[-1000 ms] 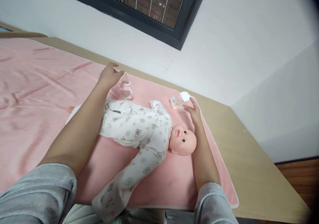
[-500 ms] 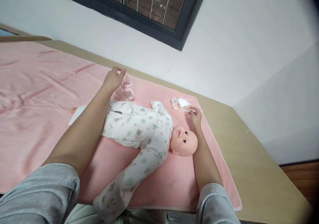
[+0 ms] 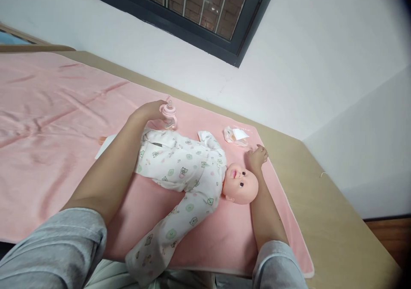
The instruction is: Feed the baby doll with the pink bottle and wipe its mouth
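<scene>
In the head view, the left hand [image 3: 149, 110] is at the bottle [image 3: 170, 117], on the doll's [image 3: 184, 158] far side; its fingers are hidden, so their hold I cannot tell. The right hand [image 3: 257, 155], loosely curled, looks empty beside the packet [image 3: 233, 138]. Grasping the bottle seems in hand; lifting calls for a secure grip.

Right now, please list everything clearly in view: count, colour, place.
wall: count unclear, white, behind
window: 1, dark-framed, in wall
table: 1, tan, by wall
blanket: 1, pink, on table
doll: 1, pink, on blanket
outfit: 1, white patterned, on doll
bottle: 1, clear/pink, beyond doll
packet: 1, clear, on blanket
sheet: 1, white, on packet
strand: 1, white, table edge
panel: 1, brown, lower right
left hand: 1, bare, at bottle
right hand: 1, bare, by doll's head
sleeves: 2, grey, bottom edge
trousers: 1 pair, pale, bottom edge
</scene>
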{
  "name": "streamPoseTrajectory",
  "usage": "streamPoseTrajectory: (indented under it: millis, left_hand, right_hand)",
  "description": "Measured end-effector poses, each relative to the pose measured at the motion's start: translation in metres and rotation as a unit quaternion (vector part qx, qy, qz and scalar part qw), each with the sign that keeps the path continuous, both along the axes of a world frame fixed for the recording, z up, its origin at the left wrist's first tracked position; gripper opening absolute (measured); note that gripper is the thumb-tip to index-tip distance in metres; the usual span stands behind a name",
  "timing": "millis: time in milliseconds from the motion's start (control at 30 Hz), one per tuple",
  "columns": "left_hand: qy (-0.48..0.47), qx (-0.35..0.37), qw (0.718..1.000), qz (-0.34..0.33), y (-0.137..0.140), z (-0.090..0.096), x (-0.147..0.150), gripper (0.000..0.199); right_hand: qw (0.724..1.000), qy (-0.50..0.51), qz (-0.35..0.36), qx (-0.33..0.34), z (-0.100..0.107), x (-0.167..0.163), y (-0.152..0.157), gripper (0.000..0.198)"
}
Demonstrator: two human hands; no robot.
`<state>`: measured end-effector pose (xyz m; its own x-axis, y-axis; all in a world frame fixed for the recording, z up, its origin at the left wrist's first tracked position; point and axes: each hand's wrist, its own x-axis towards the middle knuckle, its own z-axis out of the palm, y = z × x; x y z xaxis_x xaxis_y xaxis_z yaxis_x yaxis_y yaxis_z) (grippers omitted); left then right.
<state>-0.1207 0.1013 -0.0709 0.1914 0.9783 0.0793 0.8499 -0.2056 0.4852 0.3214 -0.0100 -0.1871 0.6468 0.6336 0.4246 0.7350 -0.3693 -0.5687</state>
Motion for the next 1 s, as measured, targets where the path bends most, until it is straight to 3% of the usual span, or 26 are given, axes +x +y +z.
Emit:
streamPoseTrajectory:
  millis: [133, 267, 667, 1000]
  left_hand:
    - [0.013, -0.025, 1.000, -0.008, 0.002, -0.005, 0.002, 0.058]
    - [0.011, -0.026, 0.999, 0.018, 0.009, -0.013, 0.001, 0.067]
    - [0.011, -0.033, 0.998, 0.061, 0.011, -0.020, 0.004, 0.081]
    - [-0.005, -0.009, 0.999, 0.050, 0.019, -0.029, 0.003, 0.079]
  right_hand:
    - [0.997, 0.082, 0.005, -0.003, -0.008, 0.009, 0.002, 0.067]
    - [0.993, 0.119, 0.001, 0.025, -0.009, 0.016, 0.002, 0.071]
    - [0.994, 0.106, 0.011, 0.015, -0.006, 0.016, 0.000, 0.065]
    - [0.994, 0.107, 0.015, 0.016, -0.008, 0.017, 0.000, 0.062]
